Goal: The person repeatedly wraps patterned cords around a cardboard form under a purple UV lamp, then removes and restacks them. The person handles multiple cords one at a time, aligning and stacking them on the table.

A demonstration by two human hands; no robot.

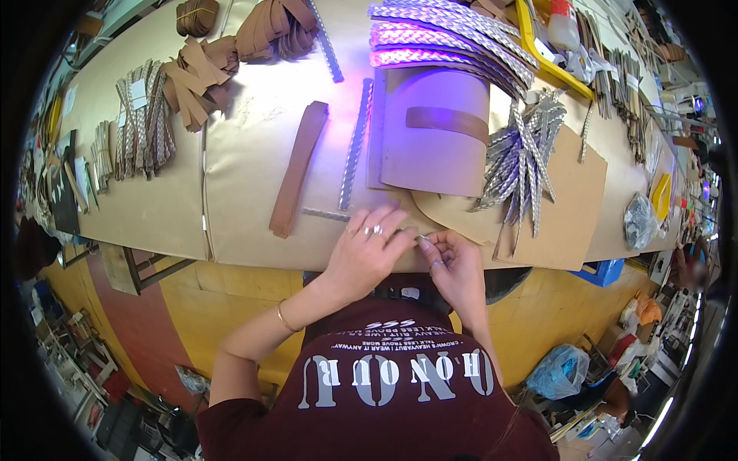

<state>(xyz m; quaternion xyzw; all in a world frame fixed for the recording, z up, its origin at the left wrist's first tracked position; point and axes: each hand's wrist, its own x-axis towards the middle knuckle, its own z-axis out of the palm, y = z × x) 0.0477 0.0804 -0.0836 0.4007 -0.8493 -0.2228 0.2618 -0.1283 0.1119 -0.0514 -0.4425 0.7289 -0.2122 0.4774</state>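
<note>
Close to the table's front edge, my left hand (367, 250) and my right hand (459, 267) meet with fingertips pinched together. Between them shows the small pale end of a narrow braided strip. A length of this grey braided strip (326, 214) lies out to the left, and my left hand hides its middle. Just beyond my hands, another silvery braided strip (356, 150) lies lengthwise. A stack of flat brown strips (298, 173) rests to its left.
A curved tan board (434, 146) with a brown band stands beyond my hands, braided strips (438, 38) piled behind it. Loose braided strips (526, 154) lie on cardboard (573, 188) at right. Brown strip bundles (201, 81) and tied braided bundles (144, 119) lie at left.
</note>
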